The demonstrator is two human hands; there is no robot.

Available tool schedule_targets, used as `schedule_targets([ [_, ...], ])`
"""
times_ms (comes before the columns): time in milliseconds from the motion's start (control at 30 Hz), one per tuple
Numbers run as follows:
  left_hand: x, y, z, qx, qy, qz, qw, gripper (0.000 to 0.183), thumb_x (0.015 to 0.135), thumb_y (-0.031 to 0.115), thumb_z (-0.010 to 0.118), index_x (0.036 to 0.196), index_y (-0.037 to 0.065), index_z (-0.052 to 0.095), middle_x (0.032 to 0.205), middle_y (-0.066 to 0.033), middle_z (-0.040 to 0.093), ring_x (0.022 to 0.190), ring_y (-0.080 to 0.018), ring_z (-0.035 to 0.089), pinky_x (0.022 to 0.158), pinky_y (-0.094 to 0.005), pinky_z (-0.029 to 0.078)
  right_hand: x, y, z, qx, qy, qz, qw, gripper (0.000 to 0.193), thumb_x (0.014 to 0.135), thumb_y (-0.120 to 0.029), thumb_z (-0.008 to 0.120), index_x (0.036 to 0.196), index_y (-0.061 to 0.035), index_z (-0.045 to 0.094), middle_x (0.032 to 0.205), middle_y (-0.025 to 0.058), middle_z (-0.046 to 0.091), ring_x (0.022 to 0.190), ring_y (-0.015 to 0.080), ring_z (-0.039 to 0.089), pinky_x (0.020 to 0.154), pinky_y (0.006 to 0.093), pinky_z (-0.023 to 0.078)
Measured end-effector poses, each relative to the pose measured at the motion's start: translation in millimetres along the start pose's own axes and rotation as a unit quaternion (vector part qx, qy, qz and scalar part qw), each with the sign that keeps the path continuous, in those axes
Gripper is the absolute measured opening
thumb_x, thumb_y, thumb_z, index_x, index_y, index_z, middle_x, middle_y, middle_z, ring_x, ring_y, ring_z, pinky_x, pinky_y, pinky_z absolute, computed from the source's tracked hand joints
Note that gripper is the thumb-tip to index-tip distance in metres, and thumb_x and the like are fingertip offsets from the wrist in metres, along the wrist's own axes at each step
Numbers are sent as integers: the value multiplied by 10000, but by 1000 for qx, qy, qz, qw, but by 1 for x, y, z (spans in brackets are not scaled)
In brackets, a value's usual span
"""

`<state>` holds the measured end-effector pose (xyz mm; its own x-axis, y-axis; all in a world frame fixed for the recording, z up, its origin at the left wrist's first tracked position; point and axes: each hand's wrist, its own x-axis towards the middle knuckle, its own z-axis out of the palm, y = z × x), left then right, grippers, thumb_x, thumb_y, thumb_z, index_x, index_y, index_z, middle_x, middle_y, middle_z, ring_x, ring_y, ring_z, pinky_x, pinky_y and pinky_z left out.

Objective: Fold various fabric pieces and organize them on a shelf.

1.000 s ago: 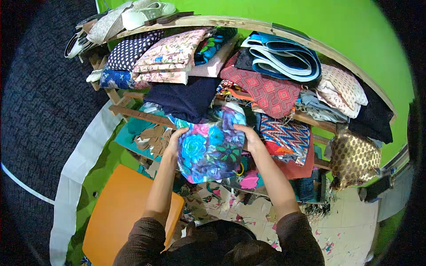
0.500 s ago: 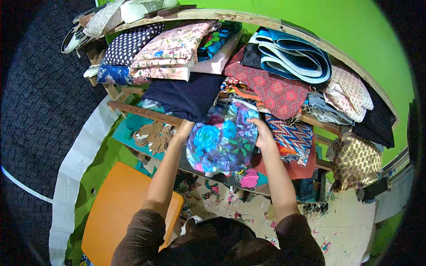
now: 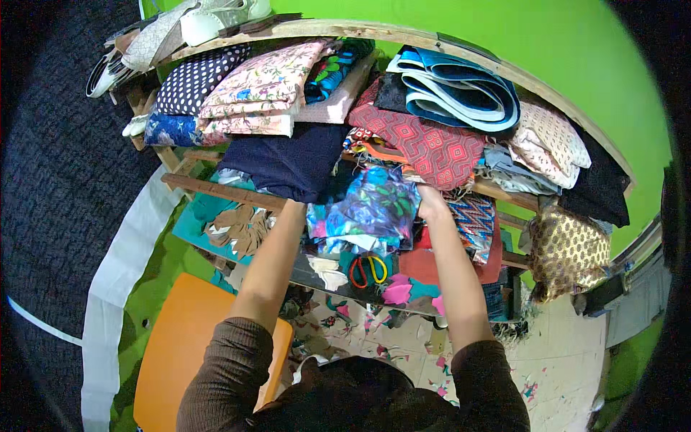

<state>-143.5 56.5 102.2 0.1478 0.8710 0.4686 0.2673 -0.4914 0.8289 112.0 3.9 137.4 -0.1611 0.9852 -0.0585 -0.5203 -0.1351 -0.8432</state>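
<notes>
A folded piece of blue and purple floral fabric (image 3: 362, 207) is held between my two hands at the middle of the shelf rack. My left hand (image 3: 295, 208) is at its left edge, just below a folded navy cloth (image 3: 284, 160); its fingers are mostly hidden. My right hand (image 3: 430, 204) grips the right edge, fingers partly behind the fabric. Beyond the fabric lies a stack of patterned cloths, with a red geometric-patterned cloth (image 3: 432, 146) on top. Below it, red and yellow loops like scissor handles (image 3: 368, 271) show on the lower shelf.
A wooden rail (image 3: 223, 192) crosses in front of the left hand. Folded fabrics fill the upper shelf, among them a blue and white roll (image 3: 461, 93). A gold spotted cloth (image 3: 568, 252) hangs at right. An orange chair (image 3: 191, 345) stands at lower left; scraps litter the floor (image 3: 554, 353).
The floral fabric has tipped and moved farther into the rack, with both hands following. The red and yellow loops and pale scraps beneath it have come into sight.
</notes>
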Motion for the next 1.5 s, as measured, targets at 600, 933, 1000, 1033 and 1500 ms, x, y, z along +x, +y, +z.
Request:
schedule_targets([
  [600,8,-39,-7,277,9,27,960,530,789,385,617,1161,19,523,1188,-173,519,1061,-316,485,942,-379,362,35,37,-24,-239,206,-139,939,336,853,-244,511,1066,13,550,1018,146,600,864,268,599,776,392,488],
  [933,-82,78,7,198,-8,226,954,435,889,380,409,1210,101,502,1204,-171,515,1152,-326,450,966,-385,348,-66,38,52,-757,187,-286,557,506,882,-342,413,1282,-33,382,1301,250,371,1231,402,317,996,521,259],
  [1000,-83,75,8,211,-33,242,946,441,887,378,407,1235,121,486,1224,-157,506,1173,-307,439,976,-381,338,-71,50,70,-790,190,-314,492,466,885,-322,399,1309,-127,395,1359,146,358,1263,362,297,1002,568,222],
  [1033,-82,70,13,258,-48,235,936,436,880,375,411,1238,137,489,1240,-144,498,1174,-291,442,978,-389,334,-71,54,65,-803,190,-318,466,457,882,-312,404,1305,-140,405,1367,134,353,1267,358,295,1003,568,220],
  [1500,-99,39,32,419,-29,276,864,455,872,382,422,1281,184,441,1323,-82,435,1196,-267,427,1000,-461,289,-73,94,40,-837,232,-270,415,430,879,-302,417,1290,-175,430,1367,97,367,1267,298,321,1015,564,195],
])
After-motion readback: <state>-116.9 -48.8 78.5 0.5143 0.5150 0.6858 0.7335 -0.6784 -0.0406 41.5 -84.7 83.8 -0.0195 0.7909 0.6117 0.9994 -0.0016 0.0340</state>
